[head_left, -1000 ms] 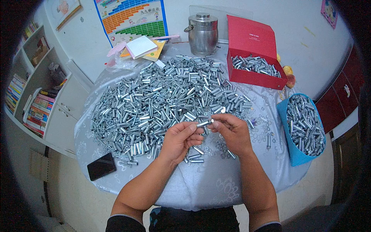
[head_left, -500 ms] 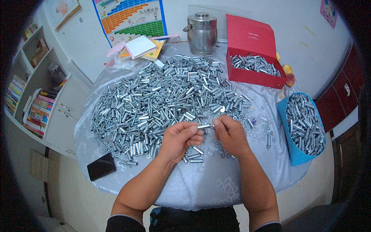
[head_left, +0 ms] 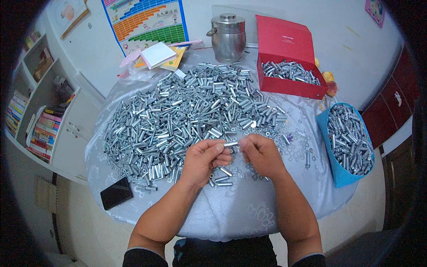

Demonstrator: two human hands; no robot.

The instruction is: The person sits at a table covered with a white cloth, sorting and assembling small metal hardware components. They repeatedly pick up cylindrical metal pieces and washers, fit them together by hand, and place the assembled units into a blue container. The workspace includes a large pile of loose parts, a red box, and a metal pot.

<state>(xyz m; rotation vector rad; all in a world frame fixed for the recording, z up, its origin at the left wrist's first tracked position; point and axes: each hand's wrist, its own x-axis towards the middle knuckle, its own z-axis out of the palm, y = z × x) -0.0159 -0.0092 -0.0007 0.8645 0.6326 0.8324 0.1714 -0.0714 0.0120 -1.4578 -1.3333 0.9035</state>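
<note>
Both hands meet over the table: left hand pinches a metal tube, right hand closed at its end. Huge tube pile remains; red box and blue bin partly filled.

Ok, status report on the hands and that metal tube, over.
Left hand and right hand both pinch one metal tube. Held above the table. Tube pile just beyond; nothing in the way.

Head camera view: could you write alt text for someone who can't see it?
Two hands, left hand and right hand, hold a small metal tube between them above a round table heaped with a pile of silver metal tubes. A red box and a blue bin hold more tubes.
</note>
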